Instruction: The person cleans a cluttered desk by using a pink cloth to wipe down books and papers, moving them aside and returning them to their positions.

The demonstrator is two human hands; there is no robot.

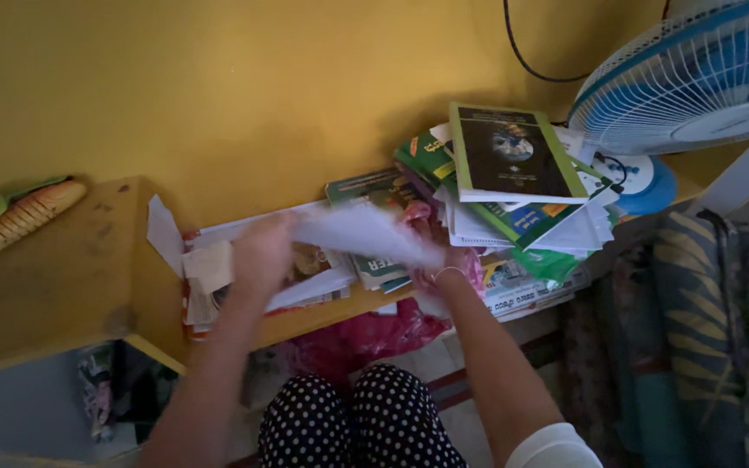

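Hands over a low yellow shelf (322, 319). Left hand (260, 251) and right hand (444, 260), set apart, each grip 1 end of a blurred white paper sheet (357, 232); it appears lifted just above flat papers (218, 277). Beside the right hand, a stack of books (513, 186), dark-covered book (513, 154) uppermost. Blue-and-white fan (695, 78) at right.

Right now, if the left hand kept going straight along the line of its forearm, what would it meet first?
Most likely the flat stack of white papers and booklets under the left hand, then the yellow wall behind. The hand is motion-blurred and depth is unclear, so this is a guess.
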